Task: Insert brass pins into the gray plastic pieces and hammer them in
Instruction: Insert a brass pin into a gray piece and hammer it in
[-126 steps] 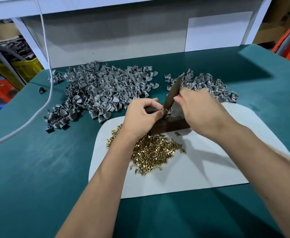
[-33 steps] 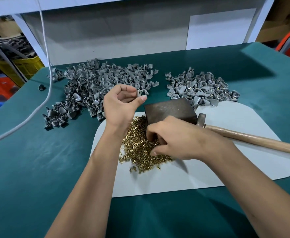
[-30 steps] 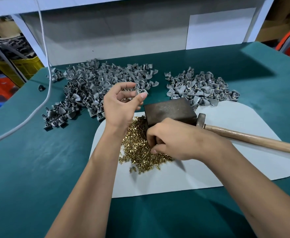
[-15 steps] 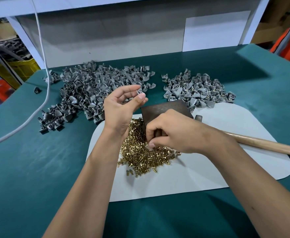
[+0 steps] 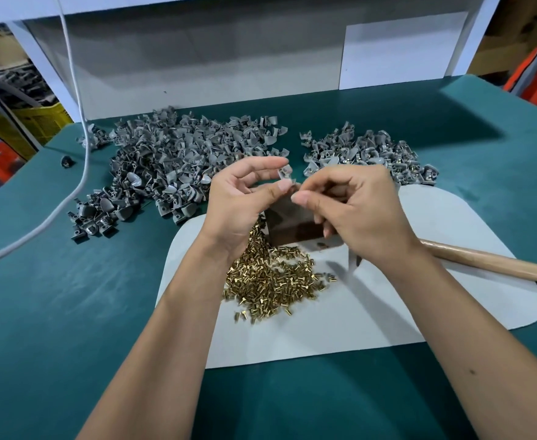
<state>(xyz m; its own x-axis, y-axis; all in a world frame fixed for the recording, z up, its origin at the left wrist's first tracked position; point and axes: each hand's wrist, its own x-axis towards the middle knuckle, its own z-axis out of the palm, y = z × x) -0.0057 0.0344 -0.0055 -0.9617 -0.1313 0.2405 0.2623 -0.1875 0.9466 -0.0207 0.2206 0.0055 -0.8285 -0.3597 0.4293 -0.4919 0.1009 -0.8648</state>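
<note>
Seating the pin is the step in hand. The left hand (image 5: 240,201) pinches one gray plastic piece (image 5: 285,171) between thumb and forefinger, raised above the dark metal block (image 5: 292,222). The right hand (image 5: 352,206) has its fingers curled and its thumb and forefinger drawn together just beside that piece, most likely on a brass pin, though the pin itself is too small to see.

To do it well, I judge the piece should be turned so its hole faces the right fingertips, and the pin fed in straight, not tilted. Then set it down flat on the block before reaching for the hammer handle (image 5: 495,263), which lies on the white mat (image 5: 387,312) to the right. Loose brass pins (image 5: 270,277) sit heaped near the block. The large gray pile (image 5: 178,160) lies on the table (image 5: 70,312) beyond, with a smaller pile (image 5: 368,155) to its right.
</note>
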